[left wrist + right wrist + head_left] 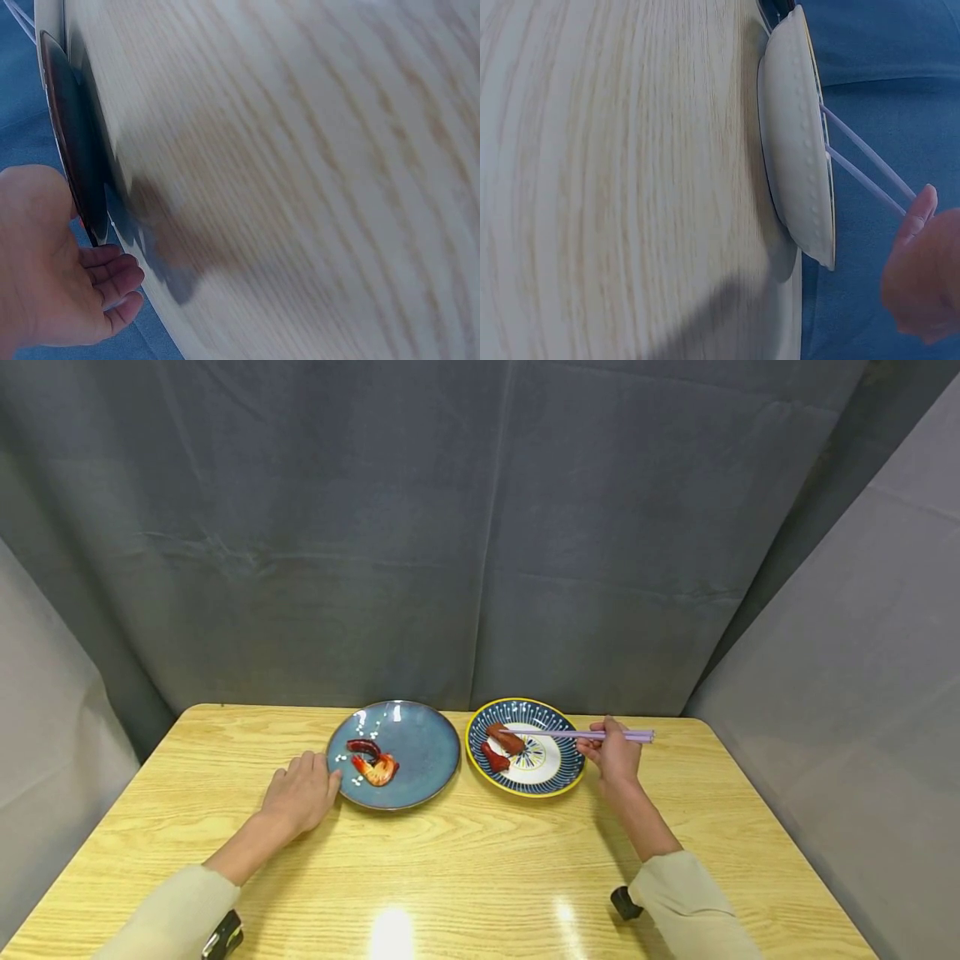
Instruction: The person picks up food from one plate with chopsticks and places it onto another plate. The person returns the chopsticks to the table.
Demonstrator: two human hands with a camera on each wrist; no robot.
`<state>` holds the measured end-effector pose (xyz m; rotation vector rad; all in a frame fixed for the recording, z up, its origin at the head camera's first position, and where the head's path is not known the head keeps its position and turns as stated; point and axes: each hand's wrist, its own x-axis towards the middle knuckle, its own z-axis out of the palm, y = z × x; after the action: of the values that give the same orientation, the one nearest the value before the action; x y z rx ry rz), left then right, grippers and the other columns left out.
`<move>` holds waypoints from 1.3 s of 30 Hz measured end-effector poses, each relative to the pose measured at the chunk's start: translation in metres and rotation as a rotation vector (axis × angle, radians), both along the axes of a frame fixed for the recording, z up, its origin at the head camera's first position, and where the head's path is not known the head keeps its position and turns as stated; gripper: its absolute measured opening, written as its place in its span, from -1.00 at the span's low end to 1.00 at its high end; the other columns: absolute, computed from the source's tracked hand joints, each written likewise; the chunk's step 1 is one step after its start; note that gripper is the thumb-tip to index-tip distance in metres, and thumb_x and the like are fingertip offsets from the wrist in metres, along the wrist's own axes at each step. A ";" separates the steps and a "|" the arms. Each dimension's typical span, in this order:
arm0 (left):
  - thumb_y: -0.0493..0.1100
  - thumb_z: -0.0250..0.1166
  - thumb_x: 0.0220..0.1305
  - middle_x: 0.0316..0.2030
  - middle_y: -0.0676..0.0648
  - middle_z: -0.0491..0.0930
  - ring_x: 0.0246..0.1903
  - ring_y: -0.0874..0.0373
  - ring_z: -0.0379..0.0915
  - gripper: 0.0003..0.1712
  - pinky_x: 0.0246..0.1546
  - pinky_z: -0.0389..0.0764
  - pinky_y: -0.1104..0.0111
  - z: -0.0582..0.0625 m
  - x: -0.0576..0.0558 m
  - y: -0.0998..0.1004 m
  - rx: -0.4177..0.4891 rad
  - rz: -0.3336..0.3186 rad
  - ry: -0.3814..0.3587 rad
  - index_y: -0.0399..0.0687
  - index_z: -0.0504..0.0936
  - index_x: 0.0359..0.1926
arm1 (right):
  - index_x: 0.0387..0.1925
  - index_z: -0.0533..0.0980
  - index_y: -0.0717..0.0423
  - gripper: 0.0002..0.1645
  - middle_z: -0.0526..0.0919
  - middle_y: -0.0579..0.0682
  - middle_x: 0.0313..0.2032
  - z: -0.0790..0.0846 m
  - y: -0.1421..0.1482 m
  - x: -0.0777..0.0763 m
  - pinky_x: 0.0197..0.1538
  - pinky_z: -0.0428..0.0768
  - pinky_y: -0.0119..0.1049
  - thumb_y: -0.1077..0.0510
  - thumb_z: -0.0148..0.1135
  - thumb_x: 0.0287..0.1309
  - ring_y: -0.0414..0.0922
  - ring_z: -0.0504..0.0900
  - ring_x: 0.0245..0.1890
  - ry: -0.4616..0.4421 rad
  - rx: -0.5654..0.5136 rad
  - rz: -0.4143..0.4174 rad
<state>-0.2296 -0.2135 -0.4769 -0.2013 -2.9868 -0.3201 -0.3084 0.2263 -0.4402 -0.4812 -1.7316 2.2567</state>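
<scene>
My right hand (618, 756) holds a pair of lilac chopsticks (555, 734) level over the patterned plate (558, 772), which has a yellow rim. Their tips reach a reddish-brown food piece (506, 739); whether they pinch it cannot be told. A redder piece (495, 758) lies just below it. In the right wrist view the chopsticks (866, 176) stand apart and pass behind the plate's rim. My left hand (302, 793) grips the left rim of a blue plate (427, 760), thumb and curled fingers about the edge. On that plate lie a dark red curved piece (363, 747) and an orange-and-white, shrimp-like piece (377, 769).
Both plates stand side by side near the far edge of a light wooden table (450, 877). A grey curtain (375, 568) hangs right behind it, with paler cloth (847, 693) at the sides. Black devices sit by both cuffs.
</scene>
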 end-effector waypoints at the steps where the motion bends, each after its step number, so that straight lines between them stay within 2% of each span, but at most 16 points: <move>1: -0.06 0.00 0.53 -0.35 -0.15 0.29 -0.31 -0.08 0.32 -0.65 -0.34 0.35 0.07 0.000 0.000 0.000 -0.001 0.000 -0.001 -0.34 0.39 -0.21 | -0.18 0.41 0.40 -0.60 0.48 -0.03 -0.61 0.000 0.000 0.000 -0.45 0.62 -0.43 0.09 -0.14 0.55 -0.25 0.60 -0.65 -0.004 -0.009 -0.001; 8: -0.05 -0.02 0.54 -0.35 -0.15 0.29 -0.31 -0.07 0.31 -0.63 -0.35 0.35 0.09 0.001 0.000 0.000 -0.007 0.000 -0.019 -0.34 0.40 -0.20 | -0.14 0.41 0.40 -0.58 0.48 -0.04 -0.60 -0.001 0.001 -0.002 -0.42 0.63 -0.43 0.06 -0.14 0.55 -0.25 0.60 -0.63 -0.028 -0.038 0.000; 15: -0.05 -0.02 0.53 -0.36 -0.15 0.28 -0.32 -0.07 0.31 -0.63 -0.36 0.33 0.11 0.001 0.000 0.000 -0.003 0.004 -0.010 -0.34 0.40 -0.20 | -0.29 0.42 0.32 -0.62 0.48 -0.03 -0.64 0.003 -0.002 -0.001 -0.48 0.61 -0.43 0.08 -0.09 0.54 -0.23 0.59 -0.67 0.039 -0.086 -0.004; 18: -0.06 -0.02 0.53 -0.35 -0.15 0.29 -0.31 -0.08 0.32 -0.63 -0.35 0.33 0.10 0.001 0.000 0.000 -0.002 0.004 -0.007 -0.35 0.40 -0.19 | -0.27 0.41 0.31 -0.62 0.50 -0.03 -0.61 0.007 -0.005 0.002 -0.46 0.61 -0.44 0.06 -0.10 0.55 -0.24 0.59 -0.64 0.051 -0.050 0.050; 22: -0.06 -0.01 0.53 -0.35 -0.15 0.29 -0.31 -0.08 0.32 -0.64 -0.35 0.34 0.10 0.001 0.000 0.000 0.000 0.004 -0.003 -0.35 0.40 -0.19 | -0.21 0.39 0.35 -0.60 0.51 -0.02 -0.57 0.016 -0.013 0.008 -0.43 0.61 -0.45 0.04 -0.14 0.57 -0.24 0.58 -0.61 0.067 0.021 0.177; 28: -0.06 -0.01 0.53 -0.35 -0.16 0.29 -0.30 -0.08 0.32 -0.64 -0.35 0.34 0.09 0.001 0.001 0.001 0.001 0.002 0.001 -0.36 0.40 -0.18 | -0.33 0.43 0.31 -0.61 0.56 0.03 -0.58 0.027 -0.031 0.016 -0.47 0.61 -0.43 0.11 -0.12 0.56 -0.22 0.60 -0.65 0.122 0.055 0.312; 32: -0.06 -0.01 0.53 -0.34 -0.17 0.30 -0.29 -0.09 0.33 -0.64 -0.34 0.35 0.08 0.001 0.001 0.001 0.004 0.003 -0.004 -0.37 0.40 -0.18 | -0.35 0.43 0.31 -0.58 0.56 0.02 -0.60 0.032 -0.045 0.021 -0.49 0.62 -0.41 0.08 -0.13 0.56 -0.22 0.61 -0.65 0.138 0.095 0.368; 39: -0.06 -0.02 0.52 -0.33 -0.17 0.30 -0.28 -0.11 0.35 -0.63 -0.31 0.36 0.05 0.001 0.000 0.001 0.005 0.006 -0.010 -0.37 0.39 -0.18 | -0.36 0.44 0.33 -0.47 0.57 0.04 -0.62 0.040 -0.065 0.028 -0.49 0.63 -0.36 -0.02 -0.17 0.57 -0.20 0.60 -0.65 0.168 0.148 0.419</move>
<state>-0.2294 -0.2126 -0.4756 -0.1914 -2.9955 -0.3291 -0.2800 0.1613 -0.4004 0.1132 -2.0382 2.3215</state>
